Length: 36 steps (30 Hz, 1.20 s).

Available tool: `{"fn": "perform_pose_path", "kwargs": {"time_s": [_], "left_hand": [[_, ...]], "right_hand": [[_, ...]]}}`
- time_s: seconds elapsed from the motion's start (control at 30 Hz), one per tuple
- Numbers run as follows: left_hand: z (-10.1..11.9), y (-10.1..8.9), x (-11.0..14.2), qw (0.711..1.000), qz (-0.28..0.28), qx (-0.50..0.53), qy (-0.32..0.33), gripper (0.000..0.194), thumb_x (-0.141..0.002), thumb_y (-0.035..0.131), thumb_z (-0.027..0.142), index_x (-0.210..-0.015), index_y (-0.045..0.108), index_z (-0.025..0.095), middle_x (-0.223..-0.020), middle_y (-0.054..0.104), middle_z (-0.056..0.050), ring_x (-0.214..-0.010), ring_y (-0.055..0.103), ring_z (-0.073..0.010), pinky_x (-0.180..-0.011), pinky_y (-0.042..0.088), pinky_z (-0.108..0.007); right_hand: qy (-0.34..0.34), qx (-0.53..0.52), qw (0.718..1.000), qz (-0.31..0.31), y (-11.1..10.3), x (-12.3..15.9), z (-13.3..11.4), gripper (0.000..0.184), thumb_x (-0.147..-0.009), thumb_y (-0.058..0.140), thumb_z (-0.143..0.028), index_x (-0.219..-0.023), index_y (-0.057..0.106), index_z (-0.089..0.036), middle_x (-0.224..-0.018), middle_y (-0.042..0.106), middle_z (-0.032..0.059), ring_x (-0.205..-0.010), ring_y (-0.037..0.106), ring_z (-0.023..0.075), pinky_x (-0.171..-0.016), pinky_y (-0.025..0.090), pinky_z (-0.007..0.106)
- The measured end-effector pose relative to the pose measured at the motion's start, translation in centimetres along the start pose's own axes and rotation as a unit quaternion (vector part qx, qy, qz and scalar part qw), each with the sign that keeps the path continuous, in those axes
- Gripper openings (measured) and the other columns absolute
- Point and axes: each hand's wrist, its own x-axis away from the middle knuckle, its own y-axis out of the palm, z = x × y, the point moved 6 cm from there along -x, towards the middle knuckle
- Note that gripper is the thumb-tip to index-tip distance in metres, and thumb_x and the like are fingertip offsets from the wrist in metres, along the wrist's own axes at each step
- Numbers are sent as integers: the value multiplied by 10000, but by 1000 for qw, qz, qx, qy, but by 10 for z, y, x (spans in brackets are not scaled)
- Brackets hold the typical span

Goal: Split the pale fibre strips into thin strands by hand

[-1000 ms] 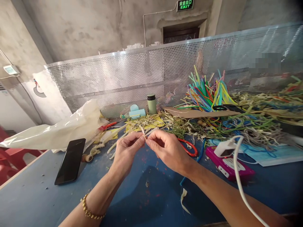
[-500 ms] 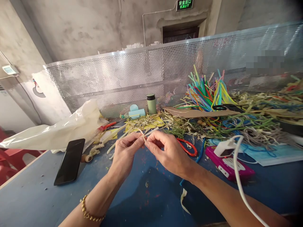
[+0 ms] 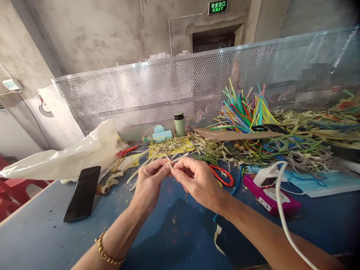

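Observation:
My left hand (image 3: 149,180) and my right hand (image 3: 197,179) meet above the blue table (image 3: 42,232), fingertips pinched together on a thin pale strip (image 3: 170,162). The strip's ends stick up and away between the two thumbs. A gold bead bracelet sits on my left wrist. Just behind the hands lie more pale strips on a yellow sheet (image 3: 168,147), and red-handled scissors (image 3: 223,176) rest to the right of my right hand.
A black phone (image 3: 83,193) lies left, beside a white plastic bag (image 3: 70,155). A pink device with a white charger and cable (image 3: 270,187) lies right. Heaps of coloured strips (image 3: 247,112) and a perforated metal screen (image 3: 168,93) stand behind, with a green bottle (image 3: 180,123).
Both hands have shifted very slightly left and kept pinching the strip; the fingers work it in small motions. Nothing else has moved.

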Motion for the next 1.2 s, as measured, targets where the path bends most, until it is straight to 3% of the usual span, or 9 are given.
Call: {"fn": "perform_pose_path", "kwargs": {"time_s": [0.3,0.7,0.93,1.07,1.2], "left_hand": [[-4,0,2,1000,14,24,-13,121,-807,729,260,-742,722,157,-738,602,0,-717,483,-107,-705,399,-235],[-5,-4,-4,997,14,45,-55,158,-714,798,273,-806,768,148,-776,668,-33,-717,542,-123,-702,426,-247],[-3,-3,-5,1000,-10,5,-28,164,-738,788,290,-849,770,169,-794,683,-33,-747,568,-145,-740,446,-277],[-4,-5,-4,1000,-6,-27,-2,143,-763,767,294,-814,753,161,-768,651,-24,-728,538,-135,-725,432,-269],[-4,-5,-3,1000,-1,-18,10,94,-785,747,263,-809,742,172,-783,640,-17,-743,529,-130,-739,421,-261]], "right_hand": [[-3,30,1000,-2,2,0,-3,222,-908,542,-270,-706,508,-184,-565,478,-45,-503,412,85,-496,323,229],[36,-21,999,-5,3,-2,8,220,-886,572,-294,-701,538,-180,-532,477,-50,-480,427,86,-482,333,227],[59,-90,994,-17,5,-3,7,255,-871,600,-321,-674,543,-170,-526,474,-53,-428,416,68,-438,316,219],[42,-118,992,-20,2,-2,4,222,-880,590,-327,-730,559,-167,-608,502,-43,-460,440,66,-452,348,215],[25,-99,995,-21,-4,-4,-1,185,-858,587,-258,-703,529,-175,-559,470,-60,-464,425,67,-463,348,210]]}}
